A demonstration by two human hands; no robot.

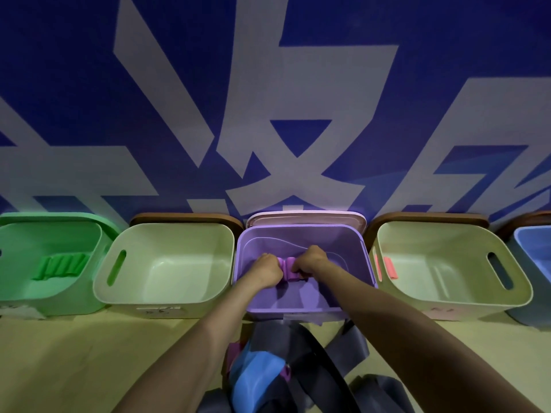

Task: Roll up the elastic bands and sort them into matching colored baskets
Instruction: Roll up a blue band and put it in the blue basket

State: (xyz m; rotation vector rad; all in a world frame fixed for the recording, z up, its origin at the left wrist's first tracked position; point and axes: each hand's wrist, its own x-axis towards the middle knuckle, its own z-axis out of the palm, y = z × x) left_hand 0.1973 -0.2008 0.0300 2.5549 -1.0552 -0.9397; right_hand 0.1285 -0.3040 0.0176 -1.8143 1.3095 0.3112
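Both my hands are down inside the purple basket [304, 234] in the middle of the row. My left hand [267, 271] and my right hand [310, 260] each grip an end of a rolled purple band [288, 271], held low in the basket. Rolled green bands [61, 266] lie in the green basket [59, 302] at the far left. A rolled pink band [390, 268] leans on the left inner wall of the cream basket [453, 302] right of the purple one.
Another cream basket [167, 302] stands between the green and purple ones, and a blue basket [533, 263] sits at the right edge. A heap of loose bands [298, 368], dark grey, blue and purple, lies on the table in front of me. A blue patterned wall rises behind.
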